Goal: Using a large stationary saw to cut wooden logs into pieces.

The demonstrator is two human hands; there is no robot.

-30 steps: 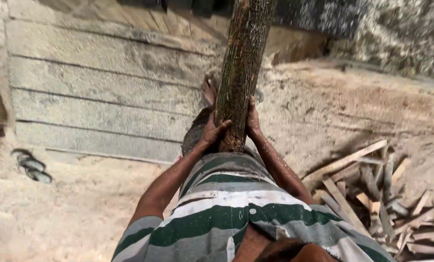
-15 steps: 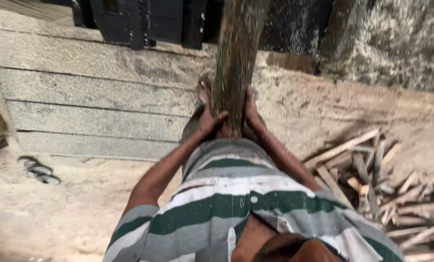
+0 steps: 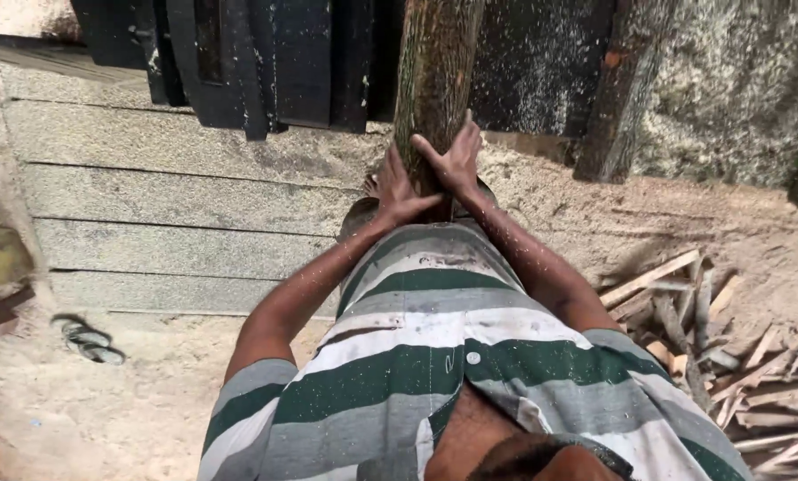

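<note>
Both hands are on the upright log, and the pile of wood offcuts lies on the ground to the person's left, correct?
Not quite. Both hands, left and right, do grip the upright log, but the head view shows the offcuts pile on the person's right.

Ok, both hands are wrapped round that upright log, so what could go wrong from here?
The log is bark-covered and held only by the left hand and right hand, so it might slip or tip sideways. The ground is loose sawdust, so footing could give way. Offcuts of wood lie close on the right, a likely trip hazard if the person steps that way.
</note>
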